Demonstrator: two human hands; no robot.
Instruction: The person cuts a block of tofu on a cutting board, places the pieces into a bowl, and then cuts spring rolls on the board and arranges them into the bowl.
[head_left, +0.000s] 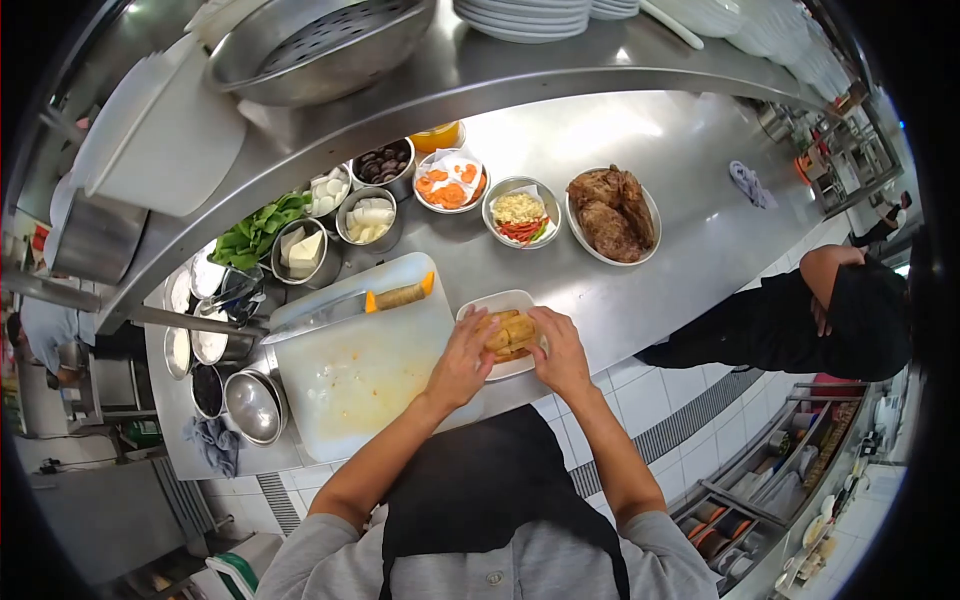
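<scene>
Both hands meet over a white dish (512,368) near the table's front edge. Cut yellow-brown food pieces (514,332) are gathered between them. My left hand (463,358) presses on the pieces from the left, its fingers curved round them. From the right, my right hand (561,350) closes on the same pieces with thumb and fingertips. To the left lies a white cutting board (375,370) with wet yellowish specks. A knife (320,315) with a yellow and brown handle rests across the board's upper part, its blade pointing left.
Behind stand bowls of carrot slices (450,185), garnish (520,215) and browned meat (612,215). Leafy greens (258,232) and metal bowls (255,405) are at the left. A steel shelf (500,85) overhangs the back. A person in black (800,310) stands at the right.
</scene>
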